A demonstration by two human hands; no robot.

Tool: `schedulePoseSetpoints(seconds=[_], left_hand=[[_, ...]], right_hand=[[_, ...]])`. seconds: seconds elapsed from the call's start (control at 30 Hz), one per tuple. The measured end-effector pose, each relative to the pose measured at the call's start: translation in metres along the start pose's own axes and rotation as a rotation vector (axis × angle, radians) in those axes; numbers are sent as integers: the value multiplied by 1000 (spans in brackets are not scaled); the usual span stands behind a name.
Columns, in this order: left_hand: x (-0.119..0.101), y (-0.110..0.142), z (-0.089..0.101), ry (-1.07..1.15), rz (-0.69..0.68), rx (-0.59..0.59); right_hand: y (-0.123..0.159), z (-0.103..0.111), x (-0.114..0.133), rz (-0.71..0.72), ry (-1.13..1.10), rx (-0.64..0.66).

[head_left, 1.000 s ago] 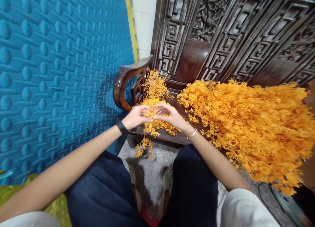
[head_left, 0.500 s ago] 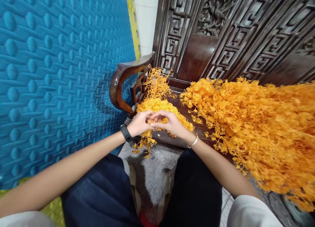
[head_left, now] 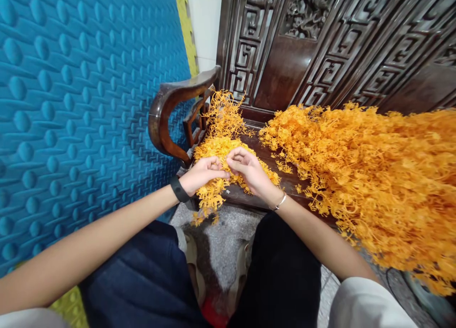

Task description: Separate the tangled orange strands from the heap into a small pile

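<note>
My left hand, with a black band at the wrist, is closed, its fingers curled and its thumb stretched towards the right. Close beside it, my right hand is pinched, thumb against fingertips. Anything in either grip is too small or hidden to make out. Both hands are over a heap of small yellow-orange plastic pieces on a dark wooden bench seat. Below my left hand a cluster of orange branching pieces hangs at the seat's front edge. Thin orange stalks lie behind the heap.
A large mound of orange branching pieces covers the bench to the right. The curved wooden armrest stands at the left, with a blue textured foam mat beyond it. A carved backrest rises behind.
My hands have drawn slightly apart; before, their fingertips met around a small orange piece. The view has shifted a little.
</note>
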State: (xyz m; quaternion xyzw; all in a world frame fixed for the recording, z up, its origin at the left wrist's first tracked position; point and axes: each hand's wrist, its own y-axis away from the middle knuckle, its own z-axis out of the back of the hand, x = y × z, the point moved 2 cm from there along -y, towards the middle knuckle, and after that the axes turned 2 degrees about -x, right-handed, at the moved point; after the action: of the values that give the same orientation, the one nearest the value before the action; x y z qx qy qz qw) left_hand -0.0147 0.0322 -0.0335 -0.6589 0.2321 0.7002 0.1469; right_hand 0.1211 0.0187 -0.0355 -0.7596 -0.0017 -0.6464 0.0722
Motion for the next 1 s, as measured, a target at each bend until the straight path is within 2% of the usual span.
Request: schedulePoseSetpoints(seconds=[0.07, 0.13, 0.3, 0.37, 0.47, 0.53, 0.63, 0.77, 0.87, 1.0], left_hand=[[2, -1, 0, 12, 29, 15], [5, -3, 1, -18, 23, 14], [14, -6, 7, -133, 18, -28], [16, -5, 6, -157, 59, -26], [13, -3, 2, -163, 100, -82], [9, -3, -1, -159, 111, -170], [2, -3, -5, -103, 141, -287], [-3, -8, -8, 0, 112, -374], [-2, -16, -6, -7, 87, -439], [0, -28, -1, -30, 46, -491]], right_hand=[[-2, 1, -3, 9, -9, -55], [-6, 2, -6, 2, -6, -49], [-16, 6, -9, -59, 76, 182], [-18, 9, -11, -60, 115, 198], [-23, 13, -15, -66, 118, 37], [-26, 12, -18, -58, 109, -100], [-30, 7, -19, -3, 128, -235], [-36, 0, -16, 102, 213, -355], [-39, -6, -15, 164, 284, -455], [-44, -19, -15, 253, 390, -505]])
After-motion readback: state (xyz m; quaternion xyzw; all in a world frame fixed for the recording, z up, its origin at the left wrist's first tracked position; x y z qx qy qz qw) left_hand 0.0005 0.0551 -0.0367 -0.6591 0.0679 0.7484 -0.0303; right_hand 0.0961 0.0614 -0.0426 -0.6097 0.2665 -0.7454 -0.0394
